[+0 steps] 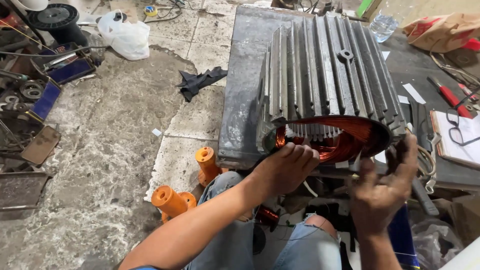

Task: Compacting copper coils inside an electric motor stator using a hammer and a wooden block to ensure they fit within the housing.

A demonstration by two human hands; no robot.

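A large grey finned motor housing (325,70) lies on a dark metal table (245,90) with its open end toward me. Copper wire windings (350,137) fill the opening. My left hand (285,167) rests at the lower left rim of the opening, fingers curled against the copper coils. My right hand (385,187) is at the lower right rim, fingers spread and touching the housing edge and the coils. Whether either hand pinches a wire is hidden.
Two orange spools (172,200) stand on the stone floor by my knees. A black rag (200,80) and white bag (125,35) lie farther off. Eyeglasses (457,127) on a notepad, a red-handled tool (447,92) and a water bottle (385,22) sit on the table. Scrap parts crowd the left.
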